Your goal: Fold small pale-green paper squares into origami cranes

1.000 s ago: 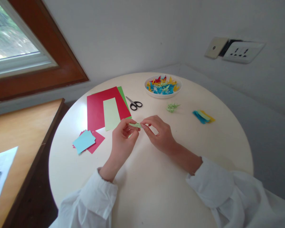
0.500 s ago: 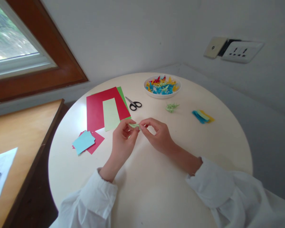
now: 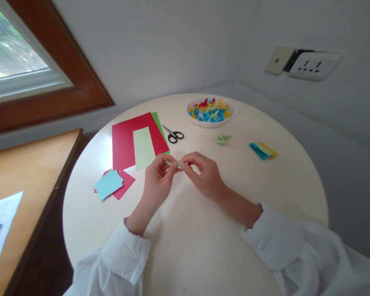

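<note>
A small folded piece of pale green paper (image 3: 179,165) is pinched between my two hands over the middle of the round table. My left hand (image 3: 159,176) grips its left end with thumb and fingers. On the other end, the thumb and forefinger of my right hand (image 3: 203,172) are closed. Fingers hide most of the folds. Just beyond my hands lies a pale green paper strip (image 3: 143,144) on a red sheet (image 3: 123,144). Folded pale green paper pieces (image 3: 223,139) sit in a small heap beyond my right hand.
Black-handled scissors (image 3: 174,135) lie beside the sheets. A white bowl (image 3: 210,124) of colourful folded paper stands at the back of the round table (image 3: 197,246). Blue and pink paper squares (image 3: 109,184) are at left, folded strips (image 3: 263,151) at right. A wooden desk (image 3: 33,164) adjoins the left side.
My left hand has shifted slightly left, and its thumb has drawn back along the green paper, showing more of it. My right hand keeps its pinch in nearly the same place.
</note>
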A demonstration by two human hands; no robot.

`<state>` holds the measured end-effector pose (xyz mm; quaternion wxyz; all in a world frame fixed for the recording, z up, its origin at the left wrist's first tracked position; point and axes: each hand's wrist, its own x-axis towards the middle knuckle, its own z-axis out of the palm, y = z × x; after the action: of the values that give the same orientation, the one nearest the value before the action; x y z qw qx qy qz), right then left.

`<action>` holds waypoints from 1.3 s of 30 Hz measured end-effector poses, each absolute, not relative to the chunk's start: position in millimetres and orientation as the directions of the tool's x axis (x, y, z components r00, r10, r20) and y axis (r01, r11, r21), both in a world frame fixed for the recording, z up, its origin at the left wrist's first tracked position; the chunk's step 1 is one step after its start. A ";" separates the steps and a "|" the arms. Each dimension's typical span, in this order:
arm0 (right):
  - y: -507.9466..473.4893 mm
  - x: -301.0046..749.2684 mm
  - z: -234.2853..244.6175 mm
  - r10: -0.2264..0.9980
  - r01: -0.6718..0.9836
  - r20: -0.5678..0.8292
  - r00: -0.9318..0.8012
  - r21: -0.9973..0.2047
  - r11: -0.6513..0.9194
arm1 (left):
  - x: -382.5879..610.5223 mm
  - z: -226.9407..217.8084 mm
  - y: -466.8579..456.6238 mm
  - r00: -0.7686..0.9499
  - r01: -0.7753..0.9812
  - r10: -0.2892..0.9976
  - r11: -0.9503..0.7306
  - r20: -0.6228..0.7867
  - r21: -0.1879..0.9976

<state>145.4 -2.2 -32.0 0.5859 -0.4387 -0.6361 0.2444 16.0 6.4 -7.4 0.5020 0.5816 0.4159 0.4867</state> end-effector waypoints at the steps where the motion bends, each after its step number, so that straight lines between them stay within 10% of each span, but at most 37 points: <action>1: -2.2 145.6 -31.6 0.837 0.295 0.544 0.065 -0.811 0.505 | 15.9 -7.7 6.8 0.190 -0.015 0.971 -0.144 0.145 0.989; 21: -2.8 148.9 -30.0 0.724 0.469 0.690 -0.020 -0.633 0.616 | 13.1 -7.4 10.5 0.219 0.037 0.956 -0.207 0.194 0.978; 39: -2.1 139.6 -35.0 0.922 0.018 0.337 0.189 -0.940 0.340 | 17.5 -11.9 6.7 0.144 -0.015 0.958 -0.248 0.248 0.969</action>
<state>139.6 -2.1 -35.0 0.6279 -0.4475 -0.5252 0.3601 17.5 6.7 -11.9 0.4677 0.5944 0.3965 0.5204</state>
